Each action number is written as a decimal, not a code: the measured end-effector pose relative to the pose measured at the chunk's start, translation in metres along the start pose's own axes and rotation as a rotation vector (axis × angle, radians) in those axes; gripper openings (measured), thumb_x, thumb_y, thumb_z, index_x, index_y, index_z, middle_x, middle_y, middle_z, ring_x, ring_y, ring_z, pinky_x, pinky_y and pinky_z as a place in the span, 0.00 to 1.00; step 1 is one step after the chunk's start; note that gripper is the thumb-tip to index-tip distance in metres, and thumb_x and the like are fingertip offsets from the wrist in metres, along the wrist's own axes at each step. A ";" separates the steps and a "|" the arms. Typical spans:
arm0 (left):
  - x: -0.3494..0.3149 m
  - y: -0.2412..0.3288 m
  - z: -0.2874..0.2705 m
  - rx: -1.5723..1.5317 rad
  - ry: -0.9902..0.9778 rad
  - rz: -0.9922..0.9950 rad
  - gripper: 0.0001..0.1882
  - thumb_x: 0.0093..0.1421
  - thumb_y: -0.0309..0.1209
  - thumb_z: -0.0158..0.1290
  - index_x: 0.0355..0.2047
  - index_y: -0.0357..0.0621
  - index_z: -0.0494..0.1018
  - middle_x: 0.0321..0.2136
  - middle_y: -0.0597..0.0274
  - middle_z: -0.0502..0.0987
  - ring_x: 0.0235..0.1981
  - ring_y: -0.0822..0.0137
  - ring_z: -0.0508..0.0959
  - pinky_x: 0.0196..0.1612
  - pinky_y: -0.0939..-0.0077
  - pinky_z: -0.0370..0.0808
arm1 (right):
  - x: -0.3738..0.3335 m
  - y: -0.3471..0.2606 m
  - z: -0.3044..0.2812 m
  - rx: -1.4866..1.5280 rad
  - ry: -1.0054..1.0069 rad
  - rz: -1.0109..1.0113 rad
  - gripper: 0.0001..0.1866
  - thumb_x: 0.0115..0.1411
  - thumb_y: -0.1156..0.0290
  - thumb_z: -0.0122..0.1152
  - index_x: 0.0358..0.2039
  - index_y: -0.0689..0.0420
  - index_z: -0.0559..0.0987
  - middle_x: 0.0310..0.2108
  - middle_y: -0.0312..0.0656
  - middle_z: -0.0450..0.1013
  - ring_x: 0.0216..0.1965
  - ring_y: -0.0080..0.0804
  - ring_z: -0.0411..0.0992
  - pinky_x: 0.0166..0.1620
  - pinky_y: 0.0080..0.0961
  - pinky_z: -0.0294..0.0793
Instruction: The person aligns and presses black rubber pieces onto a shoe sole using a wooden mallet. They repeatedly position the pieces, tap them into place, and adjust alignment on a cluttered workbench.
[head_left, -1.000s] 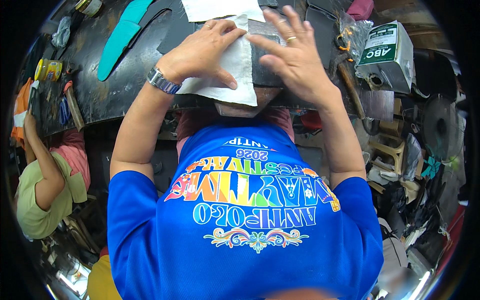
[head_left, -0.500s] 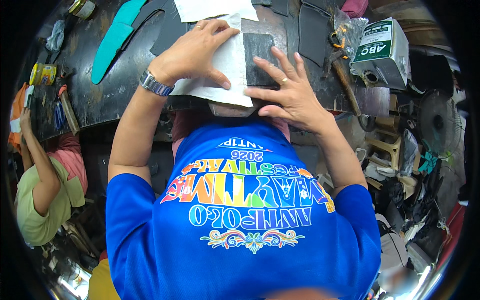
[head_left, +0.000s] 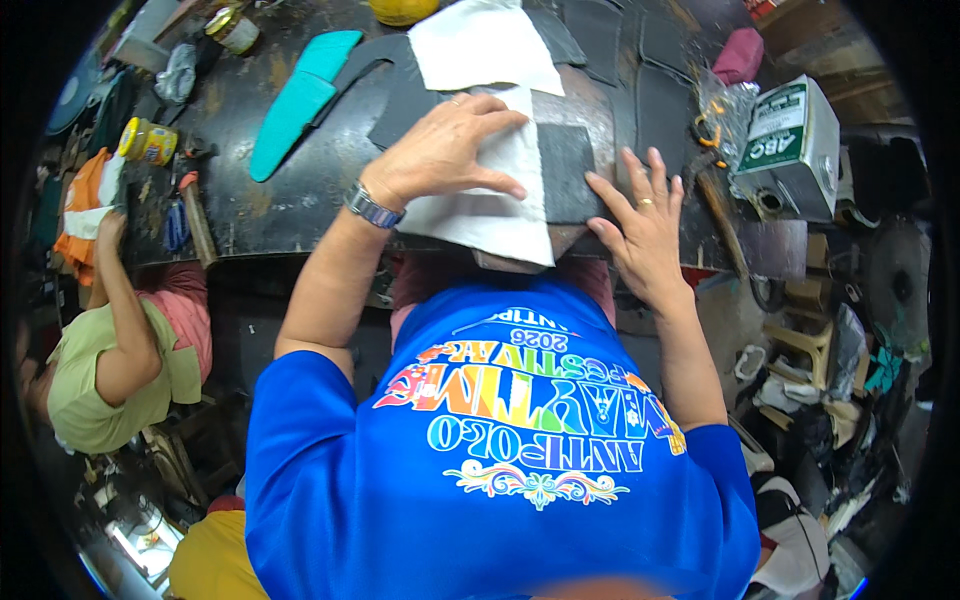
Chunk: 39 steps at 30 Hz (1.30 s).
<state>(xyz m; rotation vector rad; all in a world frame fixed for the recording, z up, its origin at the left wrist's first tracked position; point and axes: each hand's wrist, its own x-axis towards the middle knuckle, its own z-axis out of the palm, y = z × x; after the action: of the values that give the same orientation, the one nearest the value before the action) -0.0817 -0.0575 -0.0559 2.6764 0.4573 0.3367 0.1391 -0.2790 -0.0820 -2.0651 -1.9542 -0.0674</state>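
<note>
My left hand (head_left: 445, 150), with a watch on its wrist, rests palm down on a white cloth piece (head_left: 480, 228). Its thumb and fingers are spread apart. The cloth lies partly over a dark grey rectangular piece (head_left: 567, 172), whose right part shows. Both lie on a flat block (head_left: 505, 264) at the table's near edge. Beside the right edge of the dark piece is my right hand (head_left: 648, 225), fingers apart and holding nothing. Its index fingertip and thumb are at that edge; whether they touch it I cannot tell.
A second white cloth (head_left: 480, 45) lies beyond. Teal cut pieces (head_left: 297, 105) and black sheets (head_left: 665, 110) are on the dark table (head_left: 270, 215). At right are a hammer (head_left: 720, 215), orange-handled scissors (head_left: 708, 130) and a metal can (head_left: 790, 145). A co-worker (head_left: 125, 365) sits at left.
My right hand has moved right, off the cloth's edge to the dark piece's right edge. The left hand stays on the cloth. The whole view has shifted.
</note>
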 end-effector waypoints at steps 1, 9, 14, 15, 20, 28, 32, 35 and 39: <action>-0.001 -0.001 0.000 -0.082 0.035 -0.016 0.35 0.51 0.53 0.68 0.53 0.45 0.78 0.51 0.51 0.76 0.53 0.52 0.77 0.57 0.59 0.74 | 0.000 0.000 -0.001 0.022 0.021 0.000 0.27 0.66 0.42 0.52 0.61 0.36 0.77 0.73 0.45 0.53 0.76 0.52 0.41 0.71 0.64 0.35; -0.014 -0.002 0.013 -0.126 0.346 -0.138 0.13 0.58 0.36 0.65 0.41 0.45 0.81 0.47 0.55 0.77 0.48 0.55 0.79 0.52 0.64 0.77 | 0.002 -0.007 0.009 0.137 0.198 -0.052 0.22 0.67 0.44 0.54 0.57 0.34 0.81 0.73 0.44 0.54 0.75 0.51 0.44 0.71 0.62 0.36; -0.020 0.002 0.015 -0.271 0.348 -0.300 0.19 0.55 0.33 0.66 0.46 0.41 0.79 0.43 0.58 0.78 0.40 0.63 0.78 0.46 0.70 0.77 | 0.009 -0.005 0.006 0.129 0.280 -0.074 0.22 0.67 0.42 0.53 0.57 0.32 0.81 0.72 0.43 0.55 0.75 0.50 0.44 0.71 0.60 0.35; -0.021 0.002 0.013 -0.276 0.315 -0.350 0.19 0.56 0.32 0.66 0.47 0.41 0.78 0.40 0.58 0.78 0.37 0.64 0.77 0.44 0.71 0.76 | 0.010 -0.005 0.006 0.137 0.283 -0.076 0.23 0.67 0.42 0.53 0.57 0.32 0.81 0.72 0.43 0.55 0.75 0.50 0.44 0.71 0.60 0.35; -0.027 -0.002 0.009 -0.354 0.331 -0.329 0.16 0.58 0.29 0.64 0.46 0.38 0.78 0.32 0.63 0.79 0.32 0.72 0.77 0.40 0.78 0.75 | 0.017 -0.007 0.007 0.183 0.277 -0.093 0.23 0.67 0.42 0.53 0.58 0.33 0.80 0.73 0.43 0.55 0.75 0.50 0.45 0.71 0.60 0.37; -0.066 -0.069 -0.035 -0.765 0.581 -0.334 0.08 0.64 0.28 0.60 0.42 0.39 0.79 0.36 0.68 0.81 0.35 0.79 0.77 0.39 0.84 0.76 | 0.024 -0.010 0.022 0.537 0.330 -0.076 0.34 0.66 0.48 0.58 0.67 0.52 0.69 0.72 0.53 0.55 0.71 0.52 0.54 0.71 0.47 0.50; -0.090 -0.125 -0.072 -0.647 0.656 -0.460 0.12 0.65 0.33 0.61 0.44 0.38 0.79 0.35 0.68 0.81 0.36 0.79 0.77 0.41 0.83 0.75 | 0.024 -0.013 0.031 0.522 0.321 -0.068 0.36 0.66 0.52 0.61 0.69 0.54 0.66 0.70 0.55 0.56 0.69 0.53 0.58 0.69 0.44 0.57; -0.103 -0.152 -0.082 -0.546 0.604 -0.660 0.16 0.65 0.36 0.61 0.48 0.38 0.79 0.37 0.70 0.80 0.37 0.80 0.76 0.42 0.84 0.73 | 0.023 -0.013 0.034 0.475 0.319 -0.048 0.37 0.65 0.53 0.62 0.69 0.56 0.65 0.69 0.56 0.58 0.68 0.52 0.59 0.68 0.45 0.57; -0.111 -0.160 -0.076 -0.276 0.559 -0.719 0.18 0.64 0.37 0.61 0.47 0.35 0.79 0.36 0.66 0.82 0.36 0.77 0.78 0.41 0.80 0.74 | 0.022 -0.013 0.036 0.460 0.340 -0.028 0.38 0.64 0.54 0.63 0.69 0.59 0.64 0.67 0.56 0.61 0.67 0.52 0.60 0.68 0.45 0.56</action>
<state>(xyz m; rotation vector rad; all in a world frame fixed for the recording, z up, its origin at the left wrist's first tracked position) -0.2482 0.0673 -0.0742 1.9489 1.3652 0.8399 0.1225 -0.2481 -0.1086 -1.6100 -1.6104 0.0231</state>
